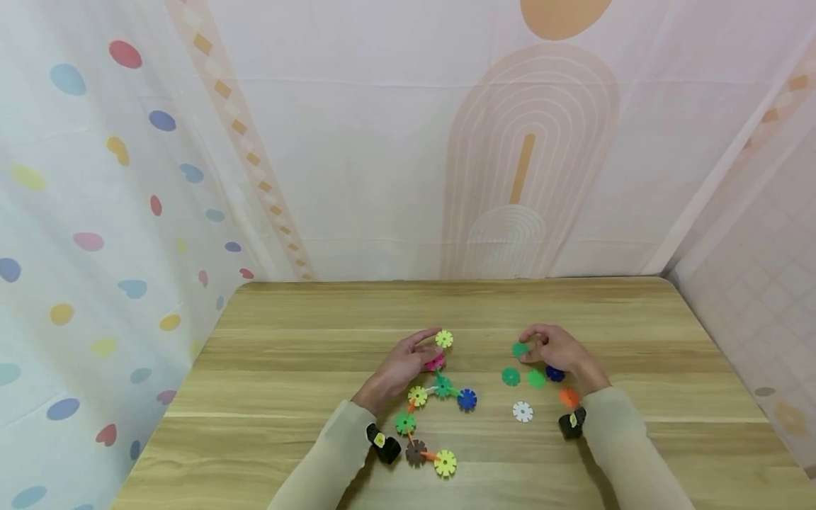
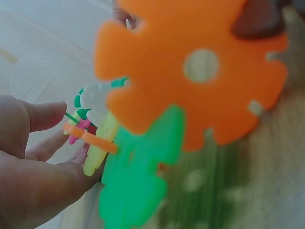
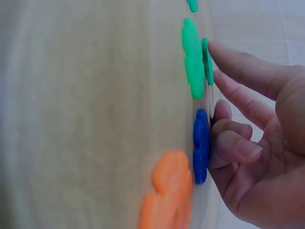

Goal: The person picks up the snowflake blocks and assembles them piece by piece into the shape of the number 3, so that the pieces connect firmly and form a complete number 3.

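A chain of snowflake discs [image 1: 417, 395] joined by orange sticks lies on the wooden table [image 1: 306, 354]. Its top end carries a pink disc [image 1: 435, 363] and a yellow disc [image 1: 444, 338]. My left hand [image 1: 432, 348] pinches that top end, index finger by the yellow disc and thumb at the pink one. In the left wrist view the left hand [image 2: 71, 138] touches the chain behind a blurred orange disc [image 2: 190, 76] and a green disc [image 2: 138, 181]. To the right, my right hand [image 1: 530, 347] pinches a teal-green disc [image 1: 519, 349], also shown edge-on as the teal-green disc [image 3: 208, 62].
Loose discs lie by the right hand: green [image 1: 510, 376], green [image 1: 536, 378], blue [image 1: 554, 373], orange [image 1: 569, 397] and white [image 1: 523, 411]. The right wrist view shows a green disc [image 3: 193, 57], blue disc [image 3: 201, 145] and orange disc [image 3: 167, 191]. Patterned curtains surround the table.
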